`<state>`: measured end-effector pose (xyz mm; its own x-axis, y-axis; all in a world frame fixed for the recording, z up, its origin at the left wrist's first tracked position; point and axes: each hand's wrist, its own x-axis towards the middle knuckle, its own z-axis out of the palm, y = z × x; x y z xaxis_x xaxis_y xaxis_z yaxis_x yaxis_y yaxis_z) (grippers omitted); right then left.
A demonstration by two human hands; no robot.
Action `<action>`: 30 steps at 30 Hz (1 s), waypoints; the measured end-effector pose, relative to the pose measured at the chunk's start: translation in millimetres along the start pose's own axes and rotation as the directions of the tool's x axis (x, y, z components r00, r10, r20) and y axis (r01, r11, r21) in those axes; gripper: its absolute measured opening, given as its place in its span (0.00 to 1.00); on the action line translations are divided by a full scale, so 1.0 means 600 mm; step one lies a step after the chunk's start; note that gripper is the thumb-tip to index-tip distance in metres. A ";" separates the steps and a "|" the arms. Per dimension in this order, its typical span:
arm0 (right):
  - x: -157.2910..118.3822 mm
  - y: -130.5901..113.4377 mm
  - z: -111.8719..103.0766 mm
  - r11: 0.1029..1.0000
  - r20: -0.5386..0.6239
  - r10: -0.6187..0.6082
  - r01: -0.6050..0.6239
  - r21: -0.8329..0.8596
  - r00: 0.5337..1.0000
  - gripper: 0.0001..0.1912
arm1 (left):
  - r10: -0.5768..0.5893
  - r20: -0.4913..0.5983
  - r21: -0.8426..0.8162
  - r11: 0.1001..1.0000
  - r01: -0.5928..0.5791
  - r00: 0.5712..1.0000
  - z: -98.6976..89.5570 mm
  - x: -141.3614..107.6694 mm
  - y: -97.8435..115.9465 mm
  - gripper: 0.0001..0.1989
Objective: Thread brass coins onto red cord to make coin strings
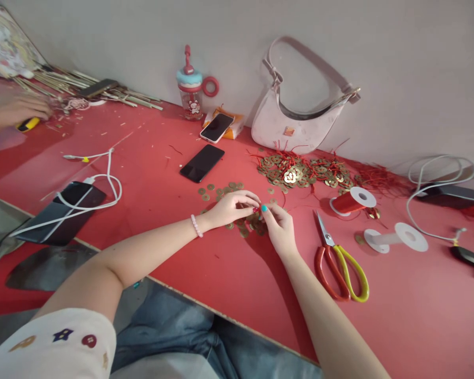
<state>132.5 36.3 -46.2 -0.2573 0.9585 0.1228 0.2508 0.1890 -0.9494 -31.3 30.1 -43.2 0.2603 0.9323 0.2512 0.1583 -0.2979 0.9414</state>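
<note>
My left hand (231,208) and right hand (280,227) meet over round brass-coloured metal coins (244,232), fingers pinched together; what they clamp, I can't tell.

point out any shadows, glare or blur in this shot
Head view: shadow on the red table beside the right forearm; head view: bright glint on the heaped coins; head view: other person's hand at the left edge looks soft
</note>
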 end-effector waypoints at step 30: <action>0.001 0.000 -0.001 0.996 -0.172 -0.084 0.078 -0.039 0.981 0.07 | 0.048 0.007 0.121 0.991 -0.049 0.999 0.000 -0.004 -0.003 0.07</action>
<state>133.2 37.3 -46.0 -0.1131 0.9616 0.2501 0.2664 0.2718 -0.9247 -32.1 28.5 -45.2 0.2744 0.9154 0.2945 0.2596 -0.3654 0.8939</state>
